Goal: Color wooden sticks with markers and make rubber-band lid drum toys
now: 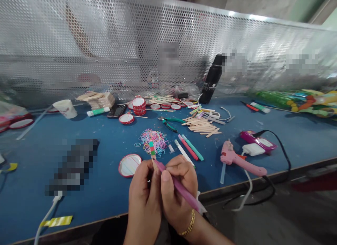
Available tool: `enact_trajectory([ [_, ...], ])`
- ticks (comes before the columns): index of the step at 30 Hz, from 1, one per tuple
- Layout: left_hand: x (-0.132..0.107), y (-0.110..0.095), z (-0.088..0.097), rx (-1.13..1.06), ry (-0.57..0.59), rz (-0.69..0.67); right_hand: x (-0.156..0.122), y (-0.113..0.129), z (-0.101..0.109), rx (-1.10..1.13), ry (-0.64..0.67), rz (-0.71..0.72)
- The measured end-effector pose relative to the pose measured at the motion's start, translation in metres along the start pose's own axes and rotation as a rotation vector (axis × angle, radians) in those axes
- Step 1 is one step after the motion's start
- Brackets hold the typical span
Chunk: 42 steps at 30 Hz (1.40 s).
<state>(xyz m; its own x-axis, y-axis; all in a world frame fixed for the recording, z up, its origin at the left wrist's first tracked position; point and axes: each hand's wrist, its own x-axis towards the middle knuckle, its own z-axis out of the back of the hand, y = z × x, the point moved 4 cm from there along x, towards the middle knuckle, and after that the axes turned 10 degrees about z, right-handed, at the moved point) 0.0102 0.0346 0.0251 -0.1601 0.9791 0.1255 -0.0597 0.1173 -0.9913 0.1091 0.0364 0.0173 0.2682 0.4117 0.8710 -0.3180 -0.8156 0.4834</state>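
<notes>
Between the thumb and fingers of my left hand [144,189] is a wooden craft stick [152,149], its upper end coloured in teal, red and green bands. My right hand [180,178] grips a purple marker [184,194], whose tip meets the stick just below the bands. Both hands are close together at the table's front edge. Behind the stick lies a heap of pastel rubber bands [155,138]. A round red-rimmed lid [130,165] is left of my hands. To the right lie a white marker [184,152], a pink marker [188,147] and a teal marker [193,147].
Loose craft sticks [202,125] and pliers [170,124] lie farther back. A pink glue gun [242,159] with cords is at right. A black bottle [212,80] leans against the perforated metal screen [118,45]. At left are a cabled phone [75,164] and a paper cup [65,109].
</notes>
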Motion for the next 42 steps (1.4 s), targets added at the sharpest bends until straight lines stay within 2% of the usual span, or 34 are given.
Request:
enact_trajectory([
  [7, 0.001, 0.008, 0.001, 0.012, -0.009, 0.058, -0.003, -0.003, 0.003, -0.048, -0.045, -0.062],
  [10, 0.001, 0.011, 0.001, -0.018, -0.006, 0.046, -0.003, -0.001, 0.003, -0.020, -0.026, -0.043],
  [18, 0.000, 0.004, 0.000, -0.004, -0.016, 0.017, 0.000, 0.001, 0.000, -0.013, 0.013, 0.011],
  [24, 0.001, 0.005, 0.000, -0.001, -0.005, 0.047, -0.005, -0.004, 0.003, -0.043, -0.035, -0.067],
  [29, -0.002, 0.009, 0.001, -0.034, 0.002, 0.019, -0.001, 0.003, 0.000, -0.013, 0.011, 0.029],
  [33, -0.002, 0.011, 0.001, -0.039, -0.002, 0.028, 0.002, 0.003, 0.000, -0.034, 0.026, 0.019],
  [39, 0.002, 0.011, 0.002, -0.001, 0.007, 0.069, -0.008, -0.005, 0.005, -0.086, -0.087, -0.070],
  [42, 0.000, 0.013, 0.002, -0.022, 0.007, 0.076, -0.009, -0.005, 0.005, -0.099, -0.066, -0.051],
])
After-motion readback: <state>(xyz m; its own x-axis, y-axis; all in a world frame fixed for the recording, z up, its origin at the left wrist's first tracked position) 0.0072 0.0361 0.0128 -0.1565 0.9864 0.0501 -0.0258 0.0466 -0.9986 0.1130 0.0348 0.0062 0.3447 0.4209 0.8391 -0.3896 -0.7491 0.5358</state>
